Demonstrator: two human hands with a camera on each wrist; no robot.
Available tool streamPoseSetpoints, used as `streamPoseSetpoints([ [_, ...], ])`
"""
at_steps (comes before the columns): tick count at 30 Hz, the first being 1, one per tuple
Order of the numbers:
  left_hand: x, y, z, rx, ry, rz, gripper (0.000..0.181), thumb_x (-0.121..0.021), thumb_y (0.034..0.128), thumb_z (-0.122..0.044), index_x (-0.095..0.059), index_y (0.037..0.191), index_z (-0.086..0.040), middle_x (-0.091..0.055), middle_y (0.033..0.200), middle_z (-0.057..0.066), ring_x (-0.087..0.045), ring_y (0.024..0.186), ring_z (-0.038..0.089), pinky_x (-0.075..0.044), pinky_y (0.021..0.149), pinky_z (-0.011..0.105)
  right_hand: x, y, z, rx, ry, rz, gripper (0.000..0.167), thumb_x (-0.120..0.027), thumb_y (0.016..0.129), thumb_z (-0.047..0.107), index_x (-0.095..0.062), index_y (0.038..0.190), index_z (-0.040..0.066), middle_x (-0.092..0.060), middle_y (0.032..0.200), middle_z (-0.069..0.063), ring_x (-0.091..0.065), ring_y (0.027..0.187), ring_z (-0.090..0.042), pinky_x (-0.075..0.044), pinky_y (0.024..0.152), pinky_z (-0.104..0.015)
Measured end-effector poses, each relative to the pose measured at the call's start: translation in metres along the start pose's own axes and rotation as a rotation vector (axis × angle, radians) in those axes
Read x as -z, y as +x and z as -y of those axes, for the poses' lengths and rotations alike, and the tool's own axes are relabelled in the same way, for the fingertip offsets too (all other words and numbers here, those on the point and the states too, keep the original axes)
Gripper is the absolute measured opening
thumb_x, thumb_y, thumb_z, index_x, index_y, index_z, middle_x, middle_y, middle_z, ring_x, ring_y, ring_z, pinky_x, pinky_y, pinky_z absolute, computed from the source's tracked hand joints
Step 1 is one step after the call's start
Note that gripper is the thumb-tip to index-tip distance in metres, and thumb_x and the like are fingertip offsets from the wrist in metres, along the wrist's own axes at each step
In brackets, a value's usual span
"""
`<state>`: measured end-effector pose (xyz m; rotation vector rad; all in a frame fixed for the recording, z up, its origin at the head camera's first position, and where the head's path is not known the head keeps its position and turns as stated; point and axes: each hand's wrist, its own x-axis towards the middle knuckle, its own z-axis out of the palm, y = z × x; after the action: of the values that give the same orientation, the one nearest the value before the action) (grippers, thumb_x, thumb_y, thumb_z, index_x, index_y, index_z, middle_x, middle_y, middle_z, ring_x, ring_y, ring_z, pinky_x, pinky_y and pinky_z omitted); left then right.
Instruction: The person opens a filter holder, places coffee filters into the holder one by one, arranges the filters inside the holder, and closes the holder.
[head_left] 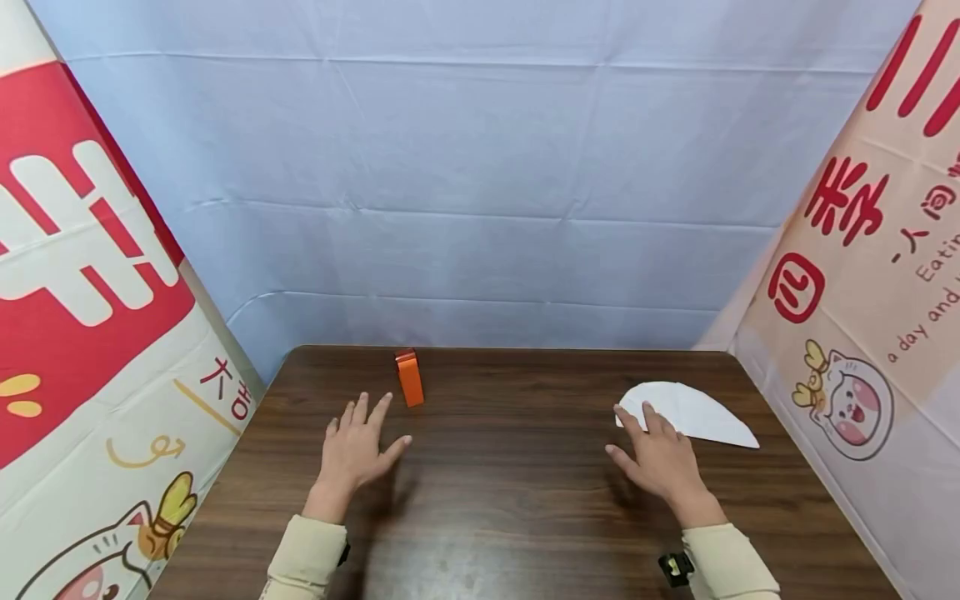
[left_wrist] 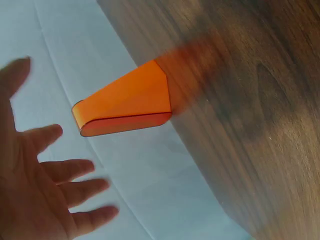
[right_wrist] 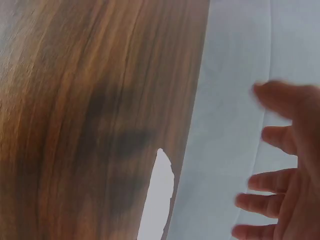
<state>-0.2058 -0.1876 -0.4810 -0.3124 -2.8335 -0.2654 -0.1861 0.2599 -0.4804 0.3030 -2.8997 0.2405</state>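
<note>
A translucent orange holder (head_left: 409,379), narrow and with a rounded end, stands upright near the back edge of the table, left of the middle. In the left wrist view the same orange holder (left_wrist: 125,95) shows a flat tapering side. My left hand (head_left: 352,454) hovers in front and to the left of it, fingers spread, touching nothing. At the right lies a half-round sheet of white paper (head_left: 693,412). Above the table my right hand (head_left: 663,462) overlaps its near left edge in the head view, fingers spread and holding nothing. Part of the paper (right_wrist: 157,205) appears in the right wrist view.
Both things lie on a dark brown wood-grain table (head_left: 510,467). A pale blue cloth (head_left: 465,183) hangs behind it. Printed cloths border the left side (head_left: 90,333) and the right side (head_left: 862,275). Each wrist wears a small dark device under a cream sleeve (head_left: 307,550).
</note>
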Motion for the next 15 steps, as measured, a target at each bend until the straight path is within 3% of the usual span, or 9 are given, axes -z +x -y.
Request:
streamPoseSetpoints([
  [2,0.001,0.0003,-0.0002,-0.024,0.03,-0.043,0.059,-0.066,0.0827,-0.041,-0.053,0.131,-0.009,-0.053,0.121,0.024,-0.054,0.103,0.041,-0.043,0.079,0.055,-0.0002,0.0,0.0002,0.021,-0.031,-0.033,0.05,-0.066,0.085,0.032,-0.055,0.124,0.003,-0.049,0.12,-0.032,-0.051,0.101,-0.048,-0.042,0.073,-0.062],
  [5,0.0016,0.0004,0.0,-0.049,0.077,-0.09,0.042,-0.07,0.0799,-0.028,-0.063,0.115,-0.006,-0.061,0.101,0.017,-0.06,0.082,0.035,-0.047,0.062,0.047,0.0001,-0.0005,0.0004,0.032,-0.065,-0.046,0.041,-0.071,0.081,0.025,-0.062,0.113,0.002,-0.057,0.103,-0.026,-0.058,0.085,-0.04,-0.047,0.061,-0.054],
  [15,0.0012,0.0,-0.0012,-0.04,0.09,-0.07,0.04,-0.07,0.0785,-0.03,-0.065,0.111,-0.007,-0.062,0.099,0.016,-0.06,0.079,0.034,-0.048,0.06,0.047,0.0003,-0.0025,-0.0002,0.031,-0.082,-0.038,0.04,-0.073,0.079,0.026,-0.064,0.109,0.002,-0.059,0.097,-0.022,-0.06,0.078,-0.036,-0.047,0.056,-0.052],
])
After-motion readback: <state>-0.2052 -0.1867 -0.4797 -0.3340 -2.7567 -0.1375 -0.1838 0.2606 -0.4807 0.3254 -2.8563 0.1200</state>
